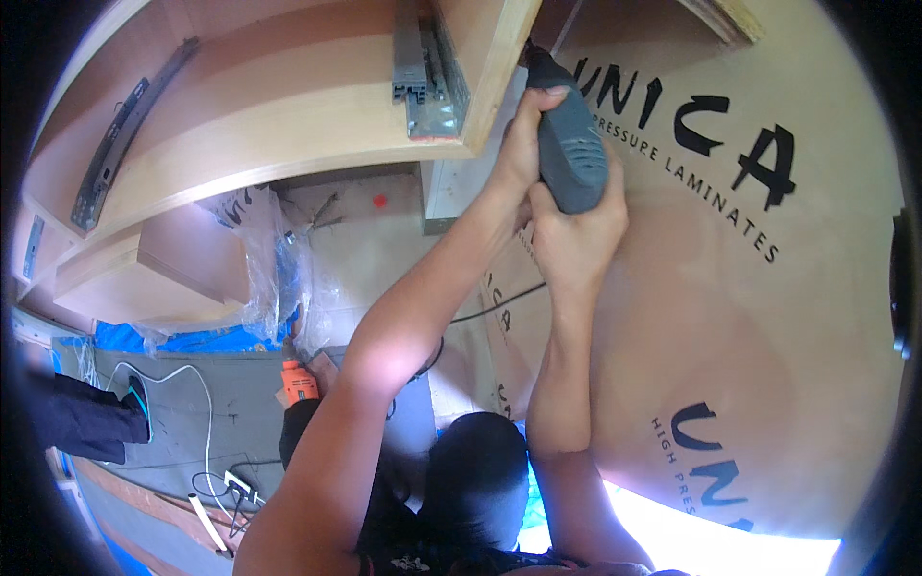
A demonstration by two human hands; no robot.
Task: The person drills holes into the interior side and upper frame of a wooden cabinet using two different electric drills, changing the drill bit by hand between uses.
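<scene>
A grey corded power tool (574, 149) with vent slots and a dark front end is gripped in both hands. My left hand (523, 144) wraps its front part, with the thumb across the top. My right hand (581, 230) closes around its rear end. The tool's dark nose points up beside the edge of a wooden cabinet panel (495, 86); its very tip is hard to make out. A black cord (499, 305) shows below my hands. Behind the tool stands a large brown sheet (691, 317) with black print.
Metal drawer slides (411, 58) are fixed inside the cabinet, with another slide (120, 144) further left. A wooden box (154, 264) and plastic wrap (288, 259) lie below. An orange tool (299, 380), white cable (206, 403) and power strip (242, 488) are on the floor. Another person's leg (91, 418) is at left.
</scene>
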